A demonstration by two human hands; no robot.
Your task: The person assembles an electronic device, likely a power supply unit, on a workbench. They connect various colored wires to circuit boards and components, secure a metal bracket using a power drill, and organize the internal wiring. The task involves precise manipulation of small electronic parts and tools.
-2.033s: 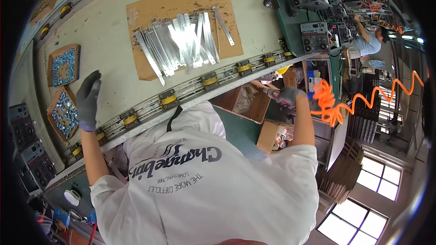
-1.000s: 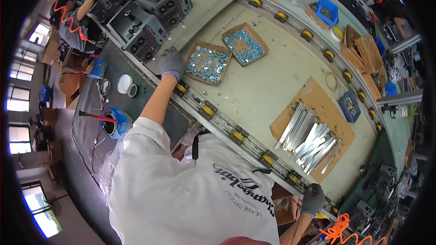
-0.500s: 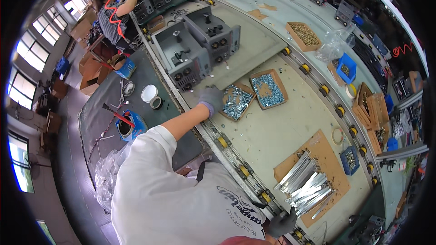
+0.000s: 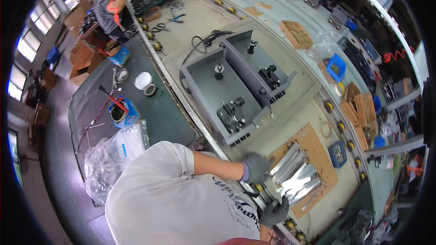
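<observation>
A pile of flat silver metal strips (image 4: 297, 174) lies on a brown cardboard sheet (image 4: 324, 165) at the lower right. My left hand (image 4: 256, 167), in a grey glove, is at the pile's left side. Its fingers are blurred and partly turned away, so their grip is unclear. Below it, my right hand (image 4: 274, 213), also gloved, is at the near end of the strips with its finger and thumb apart; nothing shows between them. Ahead of my hands, two grey metal housings (image 4: 218, 93) with black fittings inside stand side by side on a board (image 4: 299, 86).
A blue tray of small parts (image 4: 337, 154) and a tape roll (image 4: 325, 130) are beside the cardboard. Rollers (image 4: 341, 127) line the track. Pliers (image 4: 176, 18) lie farther off. Another person (image 4: 106, 13) works at the far left. A plastic bag (image 4: 113, 159) lies by my left arm.
My left hand has moved from the box of small metal parts to the strips. The board with both housings has come closer; the two parts boxes no longer show. My right hand shifted slightly left.
</observation>
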